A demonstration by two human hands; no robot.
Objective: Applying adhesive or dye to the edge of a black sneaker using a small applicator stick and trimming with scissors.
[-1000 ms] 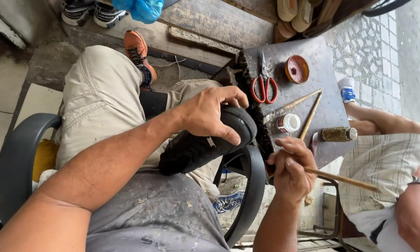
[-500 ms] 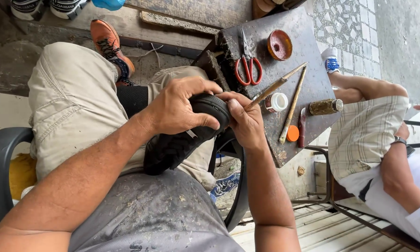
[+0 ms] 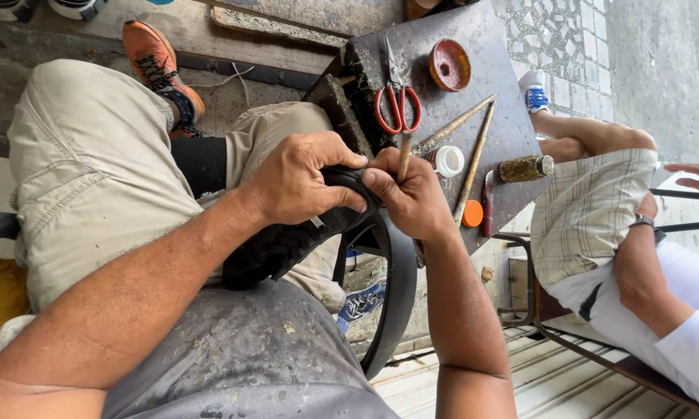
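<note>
A black shoe [image 3: 287,240] lies across my lap, its toe end toward the dark work table [image 3: 505,46]. My left hand [image 3: 303,182] clamps over the top of the shoe near the toe. My right hand [image 3: 411,194] presses against the same end and grips a thin wooden-handled tool [image 3: 404,155] that sticks up from my fist. The tool's working tip is hidden between my fingers and the shoe.
On the table lie red-handled scissors [image 3: 397,105], a round rust-coloured tin [image 3: 449,65], a small white jar [image 3: 446,161], two long sticks [image 3: 474,163], an orange cap [image 3: 472,213] and a brown bottle [image 3: 525,167]. Another person [image 3: 621,233] sits at right. A black chair arm [image 3: 396,295] curves below the shoe.
My right hand came from the table's edge with the stick tool and now presses at the shoe's toe beside my left hand. The view shifted closer.
</note>
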